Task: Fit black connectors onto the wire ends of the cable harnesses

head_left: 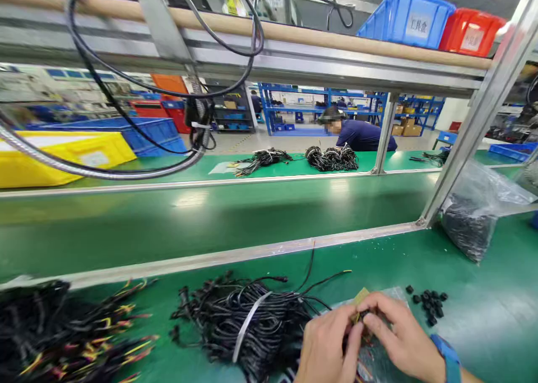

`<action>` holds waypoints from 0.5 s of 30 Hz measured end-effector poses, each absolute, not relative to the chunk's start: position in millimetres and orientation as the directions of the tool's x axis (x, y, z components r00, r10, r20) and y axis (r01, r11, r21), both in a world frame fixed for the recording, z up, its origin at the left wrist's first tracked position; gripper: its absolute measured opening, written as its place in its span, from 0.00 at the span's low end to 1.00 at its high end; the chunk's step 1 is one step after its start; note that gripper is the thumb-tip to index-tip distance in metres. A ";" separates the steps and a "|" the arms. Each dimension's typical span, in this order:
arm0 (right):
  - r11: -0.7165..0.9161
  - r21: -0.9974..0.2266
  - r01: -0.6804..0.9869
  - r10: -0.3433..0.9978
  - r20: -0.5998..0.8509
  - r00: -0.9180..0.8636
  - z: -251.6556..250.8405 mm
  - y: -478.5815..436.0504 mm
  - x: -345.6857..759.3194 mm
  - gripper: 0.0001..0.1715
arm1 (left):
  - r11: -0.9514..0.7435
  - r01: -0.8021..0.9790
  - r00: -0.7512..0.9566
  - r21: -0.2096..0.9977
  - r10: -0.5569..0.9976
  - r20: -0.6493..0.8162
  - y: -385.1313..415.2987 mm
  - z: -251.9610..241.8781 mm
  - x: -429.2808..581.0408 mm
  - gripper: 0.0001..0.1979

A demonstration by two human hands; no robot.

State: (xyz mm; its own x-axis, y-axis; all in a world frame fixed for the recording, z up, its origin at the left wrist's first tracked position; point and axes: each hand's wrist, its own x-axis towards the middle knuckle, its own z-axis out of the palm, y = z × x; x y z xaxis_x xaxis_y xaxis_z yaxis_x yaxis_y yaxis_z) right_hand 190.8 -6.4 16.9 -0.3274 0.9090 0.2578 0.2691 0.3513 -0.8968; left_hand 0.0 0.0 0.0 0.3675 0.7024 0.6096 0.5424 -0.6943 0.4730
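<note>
At the lower right of the head view, my left hand (330,341) and my right hand (399,332) meet with fingertips pinched together. Between them shows a small black piece (365,314), with bits of yellow wire beside it; fingers cover most of both. My left hand is closed around the wire end, while my right thumb and forefinger close on the black piece. Under the hands lies a clear plastic bag (380,360) with coloured wires showing. Left of my left hand rests a bundle of black cables (269,327), bound with a white tie (247,327).
More black cables with bare coloured ends (50,327) lie at the lower left. Several small black caps (431,304) are scattered right of my hands. A filled plastic bag (471,220) stands by the metal post (474,114). Across the bench, a person (357,134) leans over cable bundles.
</note>
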 end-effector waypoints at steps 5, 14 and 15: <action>0.248 -0.936 0.250 0.950 0.185 -0.251 10.2 -2.2 192.8 0.15 | -0.721 0.534 0.361 0.442 0.667 0.651 0.1 -0.7 2.4 0.05; 0.139 -0.990 -0.035 0.929 0.142 -0.342 7.4 -0.2 187.8 0.17 | -0.733 0.489 0.376 0.474 0.667 0.643 3.4 -2.8 2.8 0.05; 0.136 -0.990 -0.045 0.929 0.144 -0.342 6.9 0.5 187.8 0.18 | -0.731 0.490 0.378 0.474 0.669 0.640 3.9 -2.7 3.2 0.05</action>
State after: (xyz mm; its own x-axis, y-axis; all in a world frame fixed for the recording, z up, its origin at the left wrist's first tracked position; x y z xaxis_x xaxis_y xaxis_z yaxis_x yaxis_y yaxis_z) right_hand 187.8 0.5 6.9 -0.3423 0.9286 0.1435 -0.0454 0.1362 -0.9896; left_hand 3.2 3.9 -2.7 0.3779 0.6689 0.6401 0.4904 -0.7311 0.4744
